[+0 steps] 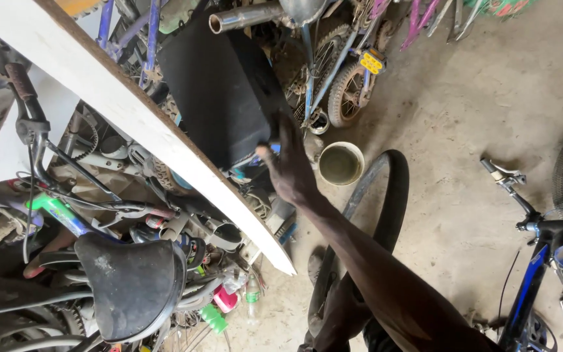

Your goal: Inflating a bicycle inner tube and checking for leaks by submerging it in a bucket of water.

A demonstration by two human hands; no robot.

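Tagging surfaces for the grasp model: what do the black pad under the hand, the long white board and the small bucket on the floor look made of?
Black pad: matte, looks like foam or rubber sheet; no shine, soft edges. The hand touches its lower corner. White board: probably painted wood; flat white face, rough brown edge. Bucket: likely plastic, pale smooth rim, murky contents; hard to confirm.

one arm stretched forward, straight | hand back up, fingers curled | other hand unseen
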